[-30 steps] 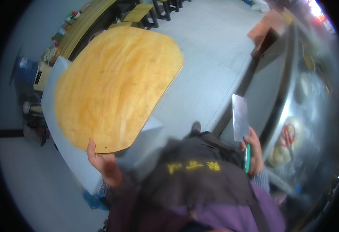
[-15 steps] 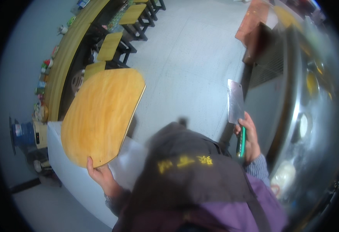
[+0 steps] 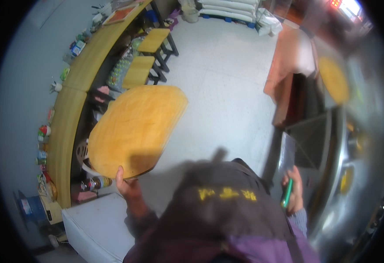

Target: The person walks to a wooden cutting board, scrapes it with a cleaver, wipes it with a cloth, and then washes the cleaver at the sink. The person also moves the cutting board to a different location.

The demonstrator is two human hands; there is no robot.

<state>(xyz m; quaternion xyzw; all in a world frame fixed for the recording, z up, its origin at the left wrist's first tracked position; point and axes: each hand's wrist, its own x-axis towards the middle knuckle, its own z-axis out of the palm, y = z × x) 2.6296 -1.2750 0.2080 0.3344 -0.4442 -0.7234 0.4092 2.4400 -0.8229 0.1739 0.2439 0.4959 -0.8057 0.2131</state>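
My left hand (image 3: 129,187) grips the near edge of a large wooden board (image 3: 135,127), its thumb lying on the top face. The board is rounded with one straight side and reaches out ahead of me to the left; the fingers beneath it are hidden. On the right, my right hand (image 3: 295,190) is wrapped round the green handle of a cleaver (image 3: 286,153). Its broad metal blade points away from me, beside the steel counter.
A long wooden counter (image 3: 62,131) with small items runs along the left wall, stools (image 3: 154,40) beside it. A white cabinet (image 3: 97,228) stands near left. Steel worktop (image 3: 332,188) lines the right. Stacked white sacks (image 3: 227,9) lie at the far end, beyond grey floor (image 3: 222,83).
The view has moved forward along the aisle, bringing the sacks into sight. The board has shifted right in the picture, and the cleaver right and lower. Both hands keep their hold.
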